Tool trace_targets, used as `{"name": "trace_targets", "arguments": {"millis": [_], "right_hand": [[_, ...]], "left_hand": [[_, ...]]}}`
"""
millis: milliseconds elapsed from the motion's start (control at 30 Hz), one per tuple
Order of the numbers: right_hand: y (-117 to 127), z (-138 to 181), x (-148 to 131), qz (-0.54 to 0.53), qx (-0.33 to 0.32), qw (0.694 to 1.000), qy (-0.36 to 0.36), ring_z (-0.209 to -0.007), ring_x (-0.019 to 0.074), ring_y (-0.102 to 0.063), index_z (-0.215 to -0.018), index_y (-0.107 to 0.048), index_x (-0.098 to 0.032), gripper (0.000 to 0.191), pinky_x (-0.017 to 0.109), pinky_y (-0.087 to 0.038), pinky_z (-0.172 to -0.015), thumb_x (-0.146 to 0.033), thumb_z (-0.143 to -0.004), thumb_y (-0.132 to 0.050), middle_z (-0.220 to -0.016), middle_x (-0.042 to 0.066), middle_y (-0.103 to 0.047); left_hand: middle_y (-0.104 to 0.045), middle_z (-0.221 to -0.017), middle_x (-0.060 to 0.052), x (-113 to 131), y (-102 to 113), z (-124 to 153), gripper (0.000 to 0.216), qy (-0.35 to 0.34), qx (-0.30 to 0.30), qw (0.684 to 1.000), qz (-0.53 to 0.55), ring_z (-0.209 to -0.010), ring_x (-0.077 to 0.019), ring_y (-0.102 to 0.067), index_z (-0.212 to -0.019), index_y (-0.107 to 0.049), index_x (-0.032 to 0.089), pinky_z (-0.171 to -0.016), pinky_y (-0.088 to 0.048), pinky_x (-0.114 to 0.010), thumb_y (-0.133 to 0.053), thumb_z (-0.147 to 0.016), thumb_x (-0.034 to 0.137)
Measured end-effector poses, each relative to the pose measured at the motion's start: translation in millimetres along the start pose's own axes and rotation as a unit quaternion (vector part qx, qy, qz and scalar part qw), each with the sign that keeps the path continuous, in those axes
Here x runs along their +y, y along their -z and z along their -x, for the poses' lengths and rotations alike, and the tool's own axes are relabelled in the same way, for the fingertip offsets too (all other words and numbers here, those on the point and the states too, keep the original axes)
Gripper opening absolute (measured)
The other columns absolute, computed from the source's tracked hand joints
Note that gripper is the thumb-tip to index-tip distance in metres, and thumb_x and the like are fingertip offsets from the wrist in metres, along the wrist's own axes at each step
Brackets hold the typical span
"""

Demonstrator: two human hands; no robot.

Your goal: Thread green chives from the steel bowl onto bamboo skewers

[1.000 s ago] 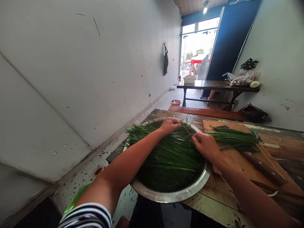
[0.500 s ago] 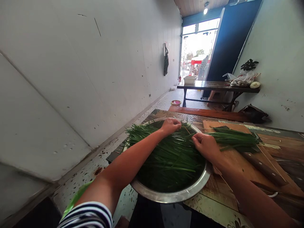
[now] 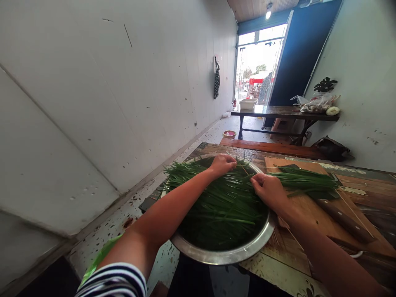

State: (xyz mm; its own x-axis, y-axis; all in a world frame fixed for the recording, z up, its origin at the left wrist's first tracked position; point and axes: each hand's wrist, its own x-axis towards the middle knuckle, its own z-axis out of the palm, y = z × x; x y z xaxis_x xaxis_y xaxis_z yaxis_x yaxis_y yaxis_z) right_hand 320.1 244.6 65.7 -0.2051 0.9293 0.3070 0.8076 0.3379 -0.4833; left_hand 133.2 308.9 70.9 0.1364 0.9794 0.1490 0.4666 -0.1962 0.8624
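Note:
Long green garlic chives (image 3: 219,206) fill a wide metal basin (image 3: 216,258) in front of me. Over its far side my left hand (image 3: 223,163) is closed in a pinch, fingertips at one end of a thin tan skewer (image 3: 243,168). My right hand (image 3: 268,187), at the basin's right rim, pinches at the skewer's other end, where a green chive leaf also meets the fingertips. The exact grip inside the fingers is hidden. To the right, a bundle of chives (image 3: 305,180) lies on a wooden cutting board (image 3: 305,210).
A dark-handled knife (image 3: 343,218) rests on the board. Several loose skewers (image 3: 278,239) lie on the wooden table beside the basin. Beyond are a bench (image 3: 266,147) and a second table (image 3: 272,110) holding a white tub (image 3: 248,104) and bagged food (image 3: 317,105).

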Motion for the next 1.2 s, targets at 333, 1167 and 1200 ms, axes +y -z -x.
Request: {"name": "trace_targets", "arguments": {"millis": [333, 1167, 1200], "right_hand": [[0.0, 0.4, 1.2, -0.003, -0.002, 1.000, -0.013, -0.068, 0.0169, -0.064, -0.079, -0.068, -0.017, 0.024, 0.026, -0.040, -0.063, -0.029, -0.082, -0.047, -0.073, 0.005, -0.071], [-0.1, -2.2, 4.5, -0.022, 0.037, 0.999, -0.002, -0.059, 0.0161, -0.057, -0.070, -0.063, -0.019, 0.026, 0.026, -0.036, -0.059, -0.031, -0.082, -0.043, -0.061, 0.004, -0.065], [-0.2, -2.1, 4.5, -0.025, 0.041, 0.999, -0.002, -0.059, 0.0161, -0.057, -0.070, -0.062, -0.019, 0.026, 0.026, -0.036, -0.058, -0.032, -0.081, -0.043, -0.060, 0.003, -0.064]], "left_hand": [[-0.068, -0.067, -0.004, -1.9, -2.4, -0.2, 0.014, 0.005, -0.016, 0.999, 0.038, -0.056, -0.0081, -0.056, -0.081, -0.069, 0.008, -0.058, -0.046, -0.019, -0.061, -0.076, 0.018], [-0.073, -0.083, 0.000, 37.5, 0.8, 21.5, 0.016, -0.121, -0.129, 0.979, -0.105, -0.078, -0.0121, -0.064, -0.083, -0.076, 0.018, -0.079, -0.048, -0.019, -0.065, -0.071, 0.018], [-0.072, -0.081, 0.000, 40.1, 4.5, 21.5, 0.017, -0.113, -0.131, 0.979, -0.112, -0.075, -0.0118, -0.064, -0.083, -0.076, 0.017, -0.078, -0.048, -0.019, -0.064, -0.072, 0.017]]}}
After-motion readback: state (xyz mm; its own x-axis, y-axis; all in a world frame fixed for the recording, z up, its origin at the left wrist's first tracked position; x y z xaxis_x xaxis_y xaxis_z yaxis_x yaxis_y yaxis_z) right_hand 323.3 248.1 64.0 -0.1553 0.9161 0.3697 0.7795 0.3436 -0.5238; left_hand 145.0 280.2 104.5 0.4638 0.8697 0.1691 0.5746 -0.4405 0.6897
